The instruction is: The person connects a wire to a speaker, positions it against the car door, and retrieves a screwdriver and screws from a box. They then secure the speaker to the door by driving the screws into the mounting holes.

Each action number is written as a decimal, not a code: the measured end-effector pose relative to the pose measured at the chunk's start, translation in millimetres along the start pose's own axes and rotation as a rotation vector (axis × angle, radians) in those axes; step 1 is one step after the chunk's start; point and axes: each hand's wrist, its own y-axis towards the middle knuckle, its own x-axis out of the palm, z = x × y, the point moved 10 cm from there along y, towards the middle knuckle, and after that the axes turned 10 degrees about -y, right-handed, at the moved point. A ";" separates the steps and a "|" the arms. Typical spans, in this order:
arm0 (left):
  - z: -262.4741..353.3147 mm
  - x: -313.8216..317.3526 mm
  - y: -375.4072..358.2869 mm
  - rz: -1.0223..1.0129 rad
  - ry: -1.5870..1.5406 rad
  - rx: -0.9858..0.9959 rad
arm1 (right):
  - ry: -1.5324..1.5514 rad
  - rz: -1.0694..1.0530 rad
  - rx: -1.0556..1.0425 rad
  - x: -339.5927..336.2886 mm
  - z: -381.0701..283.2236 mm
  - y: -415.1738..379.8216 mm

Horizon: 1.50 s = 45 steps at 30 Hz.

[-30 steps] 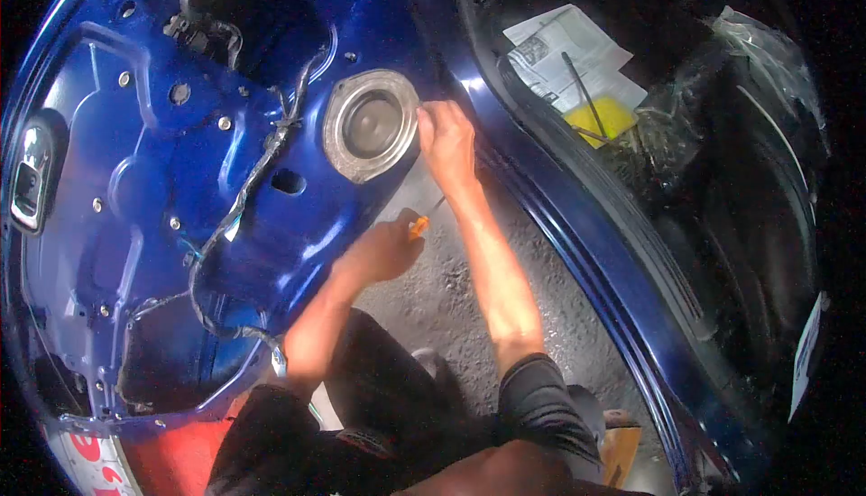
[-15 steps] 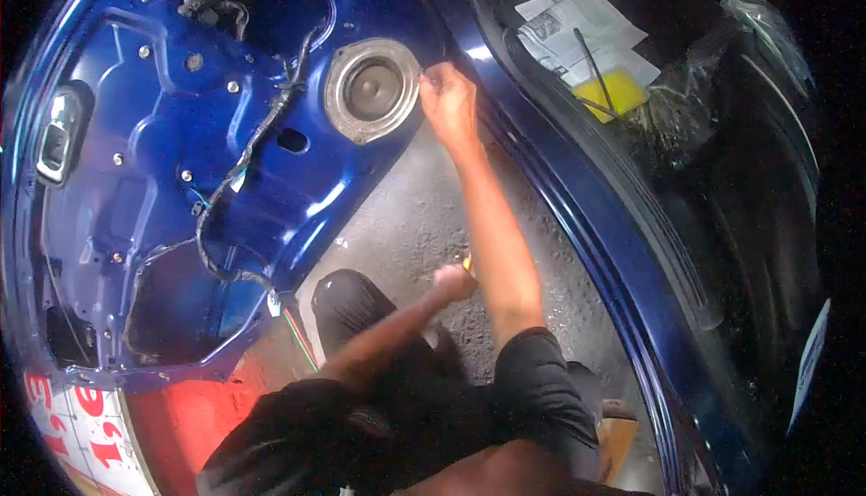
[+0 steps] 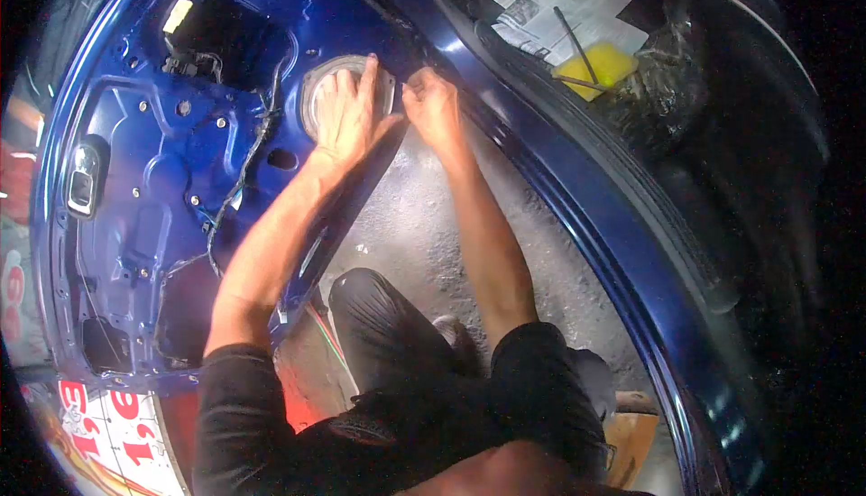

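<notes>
A round speaker [image 3: 311,92] with a pale metal rim sits in the blue car door [image 3: 162,180], near its edge. My left hand [image 3: 345,122] lies over the speaker with its fingers stretched out, covering most of the cone. Just right of the speaker, by the door's edge, is my right hand [image 3: 433,104]. Its fingers are pressed together, and whatever they may hold is hidden. A dark wiring harness [image 3: 245,167] runs down the door's inner face, left of my left hand.
The blue door sill [image 3: 577,216] curves along my right. Beyond it lie printed papers [image 3: 564,9], a yellow item [image 3: 609,65] with a dark thin rod across it, and crumpled clear plastic [image 3: 667,90]. Grey rough floor [image 3: 406,216] shows between door and sill. A yellow connector [image 3: 178,16] hangs at upper left.
My left hand has risen from low beside my right forearm, where something yellow showed at it, onto the speaker. My right hand stays near the speaker's edge. The view has shifted slightly.
</notes>
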 end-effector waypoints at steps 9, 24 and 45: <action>-6.8 16.8 5.8 -0.075 0.185 0.056 | 0.044 0.069 -0.102 9.6 -2.1 -3.1; -2.4 16.8 -19.4 0.106 -0.015 -0.106 | -0.013 0.025 -0.265 -3.8 -92.6 13.0; 13.3 82.6 -120.8 0.481 -1.963 -0.811 | -0.400 -0.134 -0.513 65.1 -168.5 11.5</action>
